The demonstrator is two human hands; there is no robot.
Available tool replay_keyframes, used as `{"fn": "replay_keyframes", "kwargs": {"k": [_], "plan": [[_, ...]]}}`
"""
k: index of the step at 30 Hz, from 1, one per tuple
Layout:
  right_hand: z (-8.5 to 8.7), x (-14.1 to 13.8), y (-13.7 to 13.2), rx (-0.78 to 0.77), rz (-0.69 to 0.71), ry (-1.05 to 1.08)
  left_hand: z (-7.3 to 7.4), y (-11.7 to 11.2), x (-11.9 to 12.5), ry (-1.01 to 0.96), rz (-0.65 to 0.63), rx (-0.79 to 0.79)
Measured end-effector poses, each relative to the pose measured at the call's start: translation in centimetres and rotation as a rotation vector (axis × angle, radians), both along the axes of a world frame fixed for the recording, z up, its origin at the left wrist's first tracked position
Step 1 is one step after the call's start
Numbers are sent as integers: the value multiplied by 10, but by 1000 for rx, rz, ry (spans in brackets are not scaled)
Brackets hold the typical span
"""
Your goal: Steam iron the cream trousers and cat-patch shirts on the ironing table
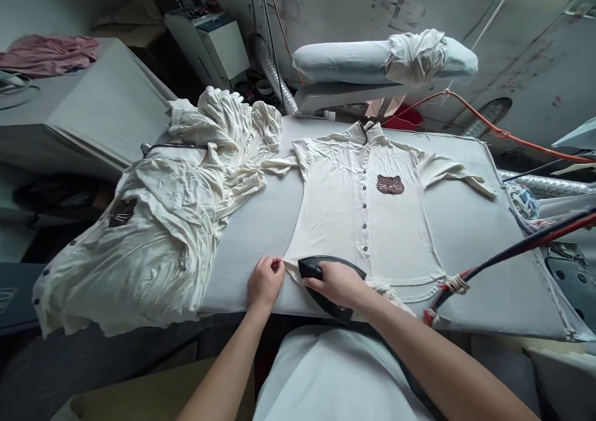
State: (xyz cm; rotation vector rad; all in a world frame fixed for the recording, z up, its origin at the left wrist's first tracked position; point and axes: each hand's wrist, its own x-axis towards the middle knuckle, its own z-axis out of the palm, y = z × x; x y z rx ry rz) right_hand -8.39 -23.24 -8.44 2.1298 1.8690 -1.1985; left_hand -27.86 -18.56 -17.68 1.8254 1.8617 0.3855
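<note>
Two hands at shirt [367, 222] hem, shirt flat on surface [465, 235]. R hand [338, 282] fingers wrapped on iron [326, 266], iron mostly hidden. L hand [264, 281] fingers pinch hem corner. Crumpled shirts pile [162, 222] at left, partly overhanging edge.

My right hand [338, 282] covers the iron's [326, 272] handle and most of its top. My forearms run off the bottom edge. The crumpled pile [153, 235] buries its lower garments; the hoses [535, 247] leave frame right.
</note>
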Motion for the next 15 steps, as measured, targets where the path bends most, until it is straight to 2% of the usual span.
{"fn": "replay_keyframes", "kwargs": {"k": [3, 5, 8, 10, 11, 13, 14, 15], "plan": [[-7, -33, 21, 5, 69, -37, 1, 6, -2, 19, -53, -57], [-9, -35, 18, 7, 79, -54, 2, 11, -5, 41, -69, -92], [-6, -3, -18, -42, 5, -80, 6, 19, -14, 32, -93, -178], [0, 35, -55, -79, -125, -105, 11, 26, -16, -28, -74, -216], [2, 55, -73, -89, -209, -119, 14, 30, -10, -66, -58, -186], [6, 96, -107, -98, -395, -140, 21, 38, 21, -158, -84, -63], [7, 116, -120, -103, -487, -144, 26, 41, 49, -207, -162, -16], [7, 134, -132, -102, -575, -141, 31, 42, 85, -245, -292, -11]]}}
